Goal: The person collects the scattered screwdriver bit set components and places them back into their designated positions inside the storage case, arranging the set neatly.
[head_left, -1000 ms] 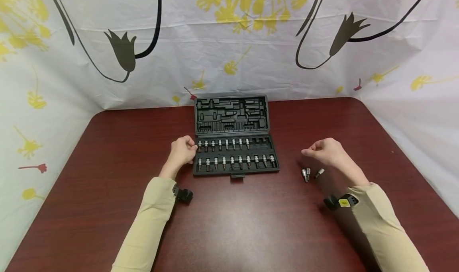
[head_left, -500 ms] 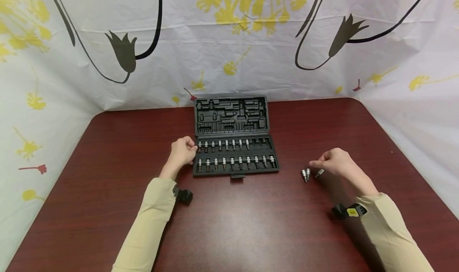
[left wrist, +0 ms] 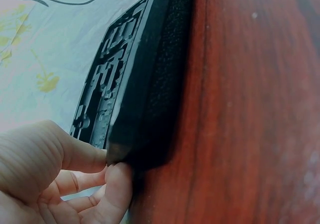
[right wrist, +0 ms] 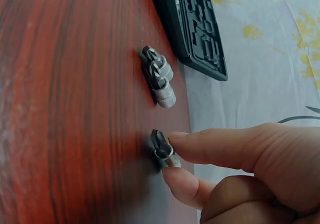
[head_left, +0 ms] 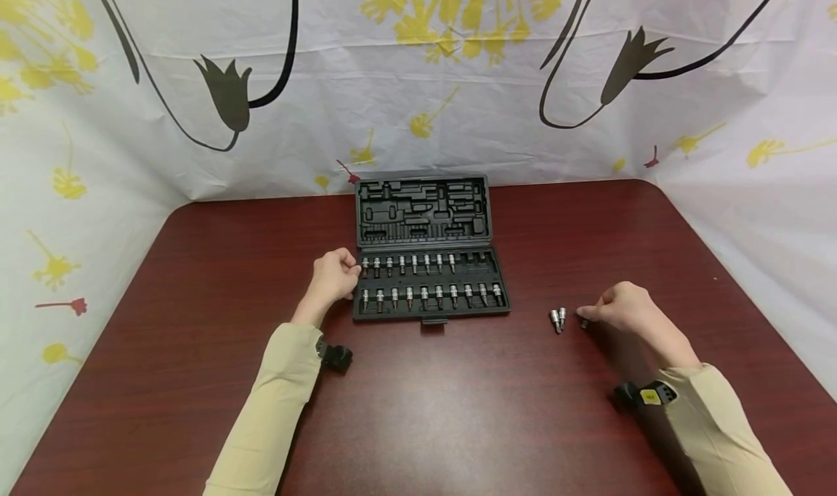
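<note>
Eighteen bit sockets (head_left: 424, 297) lie in two rows in the black case (head_left: 405, 277), eight in the back row and ten in the front one. The case lies open on the dark red worktop (head_left: 418, 409), its lid (head_left: 425, 209) leaning back at the far side and its latch (head_left: 434, 322) at the near edge.

At the case's left side the left hand (head_left: 335, 277) grips the outer edge, thumb and fingertips closed on a corner.

Well to the right of the case, the right hand (head_left: 629, 309) reaches down to the worktop with thumb and forefinger nearly together. Between their tips they pinch a single socket (right wrist: 162, 146), its dark bit end showing; whether it is lifted, I cannot tell. Two loose sockets (head_left: 558, 319) lie side by side on the worktop between the case and that hand, nearer the hand; in the right wrist view their dark bit ends show clearly.

Nearer the wearer than the case, both arms come in with beige sleeves (head_left: 261, 409), each wrist bearing a small black camera (head_left: 338, 359). Behind the case hangs a white sheet (head_left: 497, 133) printed with yellow splashes and dark flowers.
</note>
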`<state>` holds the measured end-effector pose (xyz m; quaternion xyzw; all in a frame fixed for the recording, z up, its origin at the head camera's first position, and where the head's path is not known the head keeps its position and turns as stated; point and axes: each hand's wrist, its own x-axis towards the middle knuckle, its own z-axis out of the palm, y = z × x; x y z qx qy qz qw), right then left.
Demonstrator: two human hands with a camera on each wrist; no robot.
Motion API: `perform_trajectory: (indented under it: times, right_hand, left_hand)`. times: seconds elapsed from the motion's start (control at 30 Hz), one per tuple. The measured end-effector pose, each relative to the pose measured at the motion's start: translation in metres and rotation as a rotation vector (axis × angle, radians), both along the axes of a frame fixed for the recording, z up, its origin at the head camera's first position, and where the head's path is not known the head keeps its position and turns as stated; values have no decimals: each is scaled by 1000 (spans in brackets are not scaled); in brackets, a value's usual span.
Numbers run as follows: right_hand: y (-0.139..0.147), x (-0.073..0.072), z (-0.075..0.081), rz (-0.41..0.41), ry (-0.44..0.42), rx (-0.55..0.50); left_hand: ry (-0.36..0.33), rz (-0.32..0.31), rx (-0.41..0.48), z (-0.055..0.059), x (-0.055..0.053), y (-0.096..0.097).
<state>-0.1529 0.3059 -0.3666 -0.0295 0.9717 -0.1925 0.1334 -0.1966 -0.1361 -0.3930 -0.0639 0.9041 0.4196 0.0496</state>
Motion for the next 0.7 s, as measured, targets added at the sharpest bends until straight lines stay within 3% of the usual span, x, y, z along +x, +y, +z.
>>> perform_trajectory:
  times: [0.23,0.7]
  right_hand:
    - [0,-3,-1,28,-13,16]
    - [-17,-16,0,49,55,-10]
  left_hand:
    - [-8,0,7,0,0,0]
    - [14,9,-15,-2,-1,1]
